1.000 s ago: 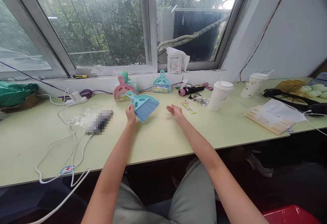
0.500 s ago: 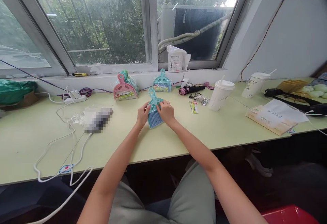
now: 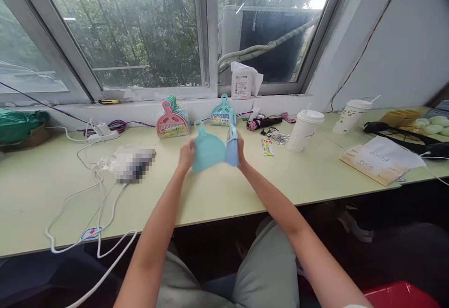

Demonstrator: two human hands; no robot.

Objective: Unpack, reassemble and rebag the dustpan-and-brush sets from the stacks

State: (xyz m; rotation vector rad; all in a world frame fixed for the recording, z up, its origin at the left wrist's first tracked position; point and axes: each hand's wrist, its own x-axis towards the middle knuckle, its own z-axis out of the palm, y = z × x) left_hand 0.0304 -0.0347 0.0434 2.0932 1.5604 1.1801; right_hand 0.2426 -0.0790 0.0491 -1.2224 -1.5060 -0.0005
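A teal dustpan is in my left hand, which grips its left edge; its handle points toward the window. My right hand is closed around a small brush with blue bristles, turned nearly edge-on and slightly blurred. The brush is beside the dustpan's right edge; whether they touch, I cannot tell. Behind them, a wrapped teal dustpan set leans at the wall. To its left stands a row of similar sets with a pink one in front.
Right of my hands are a yellow label packet, keys, a folded umbrella and a lidded paper cup. A tissue pack lies farther right. White cables and a power strip occupy the left side.
The brush has come apart from the dustpan. My right hand has moved it to the right and turned it edge-on, while my left hand has shifted slightly left with the dustpan.
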